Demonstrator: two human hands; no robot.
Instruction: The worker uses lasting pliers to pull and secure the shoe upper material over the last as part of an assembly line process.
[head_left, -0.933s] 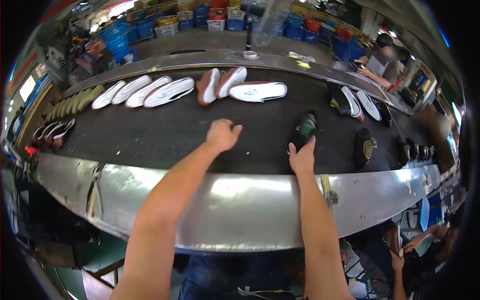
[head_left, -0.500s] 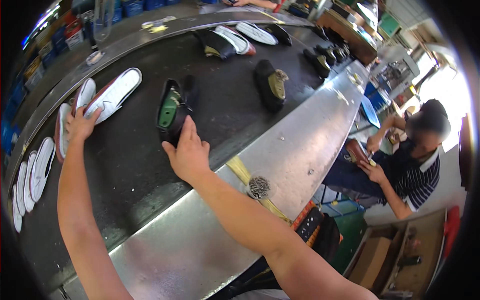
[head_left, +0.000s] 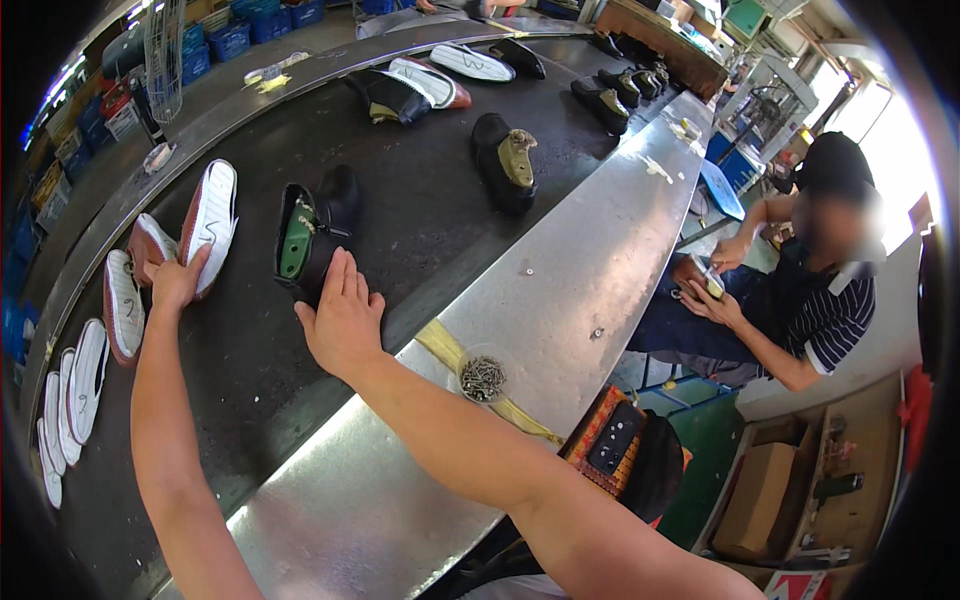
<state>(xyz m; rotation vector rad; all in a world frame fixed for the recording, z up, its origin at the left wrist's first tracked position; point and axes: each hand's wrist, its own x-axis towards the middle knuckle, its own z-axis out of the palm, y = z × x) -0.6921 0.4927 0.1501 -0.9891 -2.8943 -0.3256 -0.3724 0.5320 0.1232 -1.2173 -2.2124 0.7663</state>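
Observation:
My left hand [head_left: 177, 282] grips the heel end of a brown shoe upper [head_left: 213, 222] whose white underside faces me. Right beside it are another brown upper [head_left: 150, 238] and a white-bottomed one [head_left: 124, 305]. My right hand [head_left: 345, 315] has its fingers stretched out flat against the near end of a black shoe [head_left: 325, 240], with a green insole or last surface [head_left: 296, 240] showing. It lies on the dark work surface [head_left: 400, 190]; whether a second black shoe is behind it I cannot tell.
Several white-bottomed uppers [head_left: 85, 380] line the left side. Farther off lie a black shoe on a last [head_left: 505, 165] and more uppers [head_left: 400, 90]. A clear cup of nails [head_left: 482, 378] stands on the metal edge [head_left: 540, 300]. At right a seated person [head_left: 800, 290] handles a brown shoe.
The upper in my left hand has turned more upright. My view has shifted, and my right hand stays against the black shoe.

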